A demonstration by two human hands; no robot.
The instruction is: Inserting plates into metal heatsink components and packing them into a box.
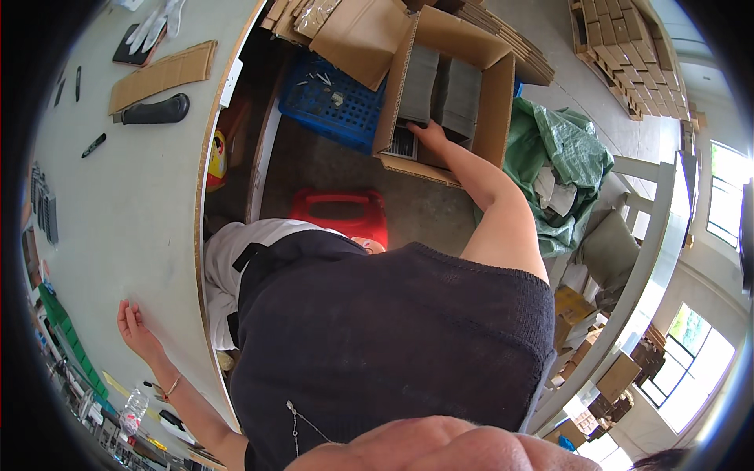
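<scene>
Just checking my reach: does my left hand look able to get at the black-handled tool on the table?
Probably yes, perhaps with a stretch: the left hand seems to hold nothing, and nothing stands on the table between it and the black-handled tool.

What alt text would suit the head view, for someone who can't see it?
A person's right hand reaches into an open cardboard box holding grey stacks; its fingertips are partly hidden. The left hand, seemingly empty, is over a pale table bearing a black-handled tool. A blue crate and a red stool are near the box.
</scene>
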